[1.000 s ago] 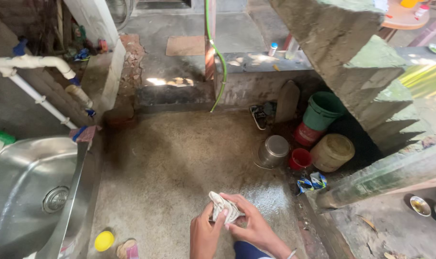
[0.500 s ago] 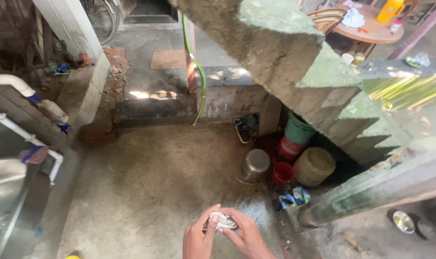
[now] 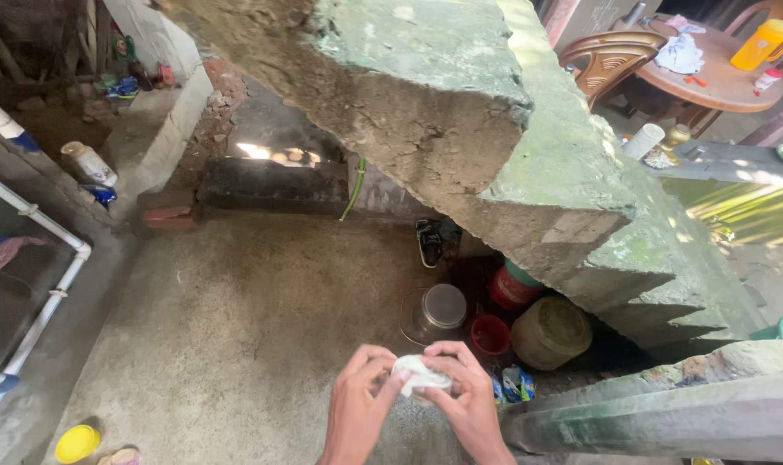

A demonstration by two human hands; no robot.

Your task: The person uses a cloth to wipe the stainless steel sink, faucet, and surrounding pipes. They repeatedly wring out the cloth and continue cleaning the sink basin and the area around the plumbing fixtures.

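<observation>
White cloth (image 3: 421, 375) sits pinched between left hand (image 3: 357, 412) and right hand (image 3: 470, 403).

I see soft, crumpled white cloth (image 3: 421, 375) between my hands, rough matt concrete floor (image 3: 236, 319), a shiny metal pot (image 3: 436, 312), and a mossy, coarse concrete stair (image 3: 460, 112).

A crumpled white cloth (image 3: 420, 375) sat between the left hand (image 3: 357, 413) and right hand (image 3: 470, 405); beyond it stood a round steel pot (image 3: 434, 312), a small red plastic bucket (image 3: 490, 334) to its right.
</observation>
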